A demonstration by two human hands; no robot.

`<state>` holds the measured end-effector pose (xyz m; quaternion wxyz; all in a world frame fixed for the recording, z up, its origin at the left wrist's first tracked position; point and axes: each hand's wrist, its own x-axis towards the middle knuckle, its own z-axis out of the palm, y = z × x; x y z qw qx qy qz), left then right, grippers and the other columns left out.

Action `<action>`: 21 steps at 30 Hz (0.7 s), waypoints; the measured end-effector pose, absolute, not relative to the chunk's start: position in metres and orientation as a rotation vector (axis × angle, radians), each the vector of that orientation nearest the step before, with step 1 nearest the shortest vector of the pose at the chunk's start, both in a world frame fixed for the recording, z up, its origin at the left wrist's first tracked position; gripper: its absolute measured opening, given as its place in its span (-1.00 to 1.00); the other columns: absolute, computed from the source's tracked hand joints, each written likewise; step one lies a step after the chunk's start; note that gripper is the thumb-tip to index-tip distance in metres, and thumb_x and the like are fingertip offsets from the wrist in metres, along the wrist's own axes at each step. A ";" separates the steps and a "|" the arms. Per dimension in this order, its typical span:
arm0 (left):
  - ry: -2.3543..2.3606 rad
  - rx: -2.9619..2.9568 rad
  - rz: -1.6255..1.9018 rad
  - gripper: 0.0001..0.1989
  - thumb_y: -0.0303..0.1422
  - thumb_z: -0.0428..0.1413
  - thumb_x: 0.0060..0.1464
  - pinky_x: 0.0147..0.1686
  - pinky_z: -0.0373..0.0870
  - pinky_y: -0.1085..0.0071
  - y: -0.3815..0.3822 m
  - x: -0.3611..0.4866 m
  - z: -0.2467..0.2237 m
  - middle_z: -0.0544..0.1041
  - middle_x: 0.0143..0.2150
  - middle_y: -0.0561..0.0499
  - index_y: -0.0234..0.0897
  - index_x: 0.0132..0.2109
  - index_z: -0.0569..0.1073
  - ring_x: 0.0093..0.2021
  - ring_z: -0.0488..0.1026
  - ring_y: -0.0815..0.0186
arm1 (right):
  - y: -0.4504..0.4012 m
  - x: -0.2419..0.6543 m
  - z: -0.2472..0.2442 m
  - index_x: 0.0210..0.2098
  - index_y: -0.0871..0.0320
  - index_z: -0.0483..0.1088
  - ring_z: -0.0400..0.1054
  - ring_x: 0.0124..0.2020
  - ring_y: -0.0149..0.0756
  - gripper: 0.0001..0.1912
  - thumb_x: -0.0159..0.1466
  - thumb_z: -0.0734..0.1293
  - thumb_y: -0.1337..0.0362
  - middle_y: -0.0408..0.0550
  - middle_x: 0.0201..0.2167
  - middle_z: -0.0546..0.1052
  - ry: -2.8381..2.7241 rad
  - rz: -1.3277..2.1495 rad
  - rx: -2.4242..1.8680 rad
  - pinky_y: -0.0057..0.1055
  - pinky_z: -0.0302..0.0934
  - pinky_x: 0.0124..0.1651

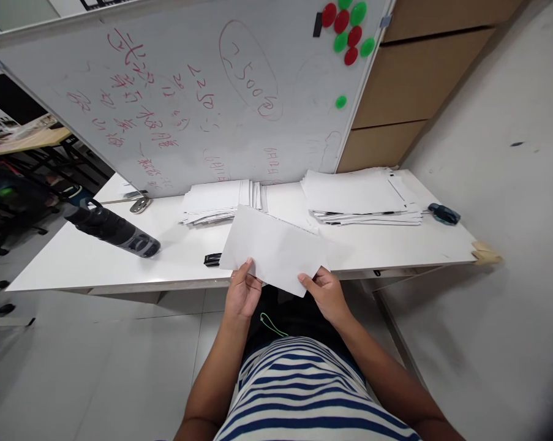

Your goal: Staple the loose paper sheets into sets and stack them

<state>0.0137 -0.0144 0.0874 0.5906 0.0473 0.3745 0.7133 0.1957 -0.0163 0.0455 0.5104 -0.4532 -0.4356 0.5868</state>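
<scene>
A white sheet of paper (276, 248) is held up between my two hands, tilted, over the front edge of the desk. My left hand (244, 291) pinches its lower left edge, thumb on top. At the lower right corner, my right hand (326, 293) grips the paper with the thumb on top and the fingers beneath. Whether it is one sheet or a few together I cannot tell. Just left of the paper lies a black stapler-like object (212, 260), partly hidden by it. Behind stand a left paper stack (218, 199) and a larger right paper stack (354, 195).
On the white desk (179, 263) a dark bottle (115, 231) stands at the left, near a small grey object (140, 205). A dark blue object (444, 214) lies at the right end. A whiteboard (166, 37) with magnets rises behind, beside brown boxes (409, 73). The wall (501, 202) borders the right.
</scene>
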 end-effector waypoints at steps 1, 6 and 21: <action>0.876 0.122 1.659 -0.59 -0.55 0.24 0.03 0.03 0.53 0.36 -0.014 0.014 0.087 0.64 -0.07 -0.07 -0.29 0.06 0.49 -0.01 0.57 0.25 | -0.016 0.195 0.045 -0.13 0.09 0.55 0.49 -0.05 -0.06 -0.62 0.14 0.48 0.03 -0.01 -0.12 0.64 -1.046 1.411 -1.090 -0.16 0.36 0.01; 1.099 0.325 1.724 -0.44 -0.45 0.30 0.00 0.13 0.42 0.35 -0.013 0.011 0.088 0.52 0.14 -0.10 -0.17 0.16 0.40 0.16 0.46 0.25 | -0.016 0.198 0.050 -0.12 0.10 0.53 0.49 -0.08 -0.05 -0.63 0.17 0.45 0.03 0.01 -0.13 0.63 -1.056 1.355 -1.114 -0.16 0.37 -0.02; 1.378 0.690 1.477 -0.42 0.03 0.09 0.17 0.26 0.27 0.18 -0.034 0.053 0.098 0.48 0.19 -0.13 -0.20 0.21 0.37 0.24 0.37 0.11 | -0.041 0.178 0.084 0.22 0.11 0.29 0.32 0.13 0.01 -0.50 0.29 0.33 0.26 0.15 0.11 0.46 -2.117 0.200 -0.932 0.00 0.30 0.12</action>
